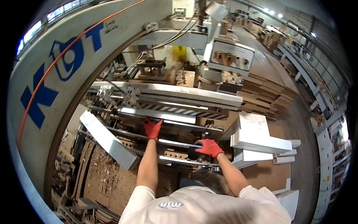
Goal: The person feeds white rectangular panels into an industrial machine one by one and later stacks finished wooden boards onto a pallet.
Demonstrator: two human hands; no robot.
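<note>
Far left: curved white machine guard (44,74) with blue lettering; an orange cable (56,59) runs along it. Below, brown cardboard scrap (104,175) lies inside the machine frame. A long white cardboard strip (108,140) leans diagonally, lower end toward the scrap.

Centre-left: left hand (152,128), red glove, arm stretched fwd. Fingers lie spread on the edge of a bright metal bar (156,114); grip apart, resting on the bar, not wrapped round it. Above the bar: a striped rail (179,105), then a wide grey metal beam (167,91).

Centre-right: right hand (209,147), red glove, sits on a lower metal rail (179,143), nearer the person than the bar. Fingers curl over the rail's edge; whether they close fully under it, cannot tell.

Right: stack of white flat boxes (257,140) just beside the right hand, on a brown worktop (266,175). Further back, piles of brown cardboard sheets (268,93). Upper centre-right: grey control box (231,56) with knobs. Far right: long shelving (317,86) along the hall's wall.

Bottom edge: person's white shirt (205,209).
</note>
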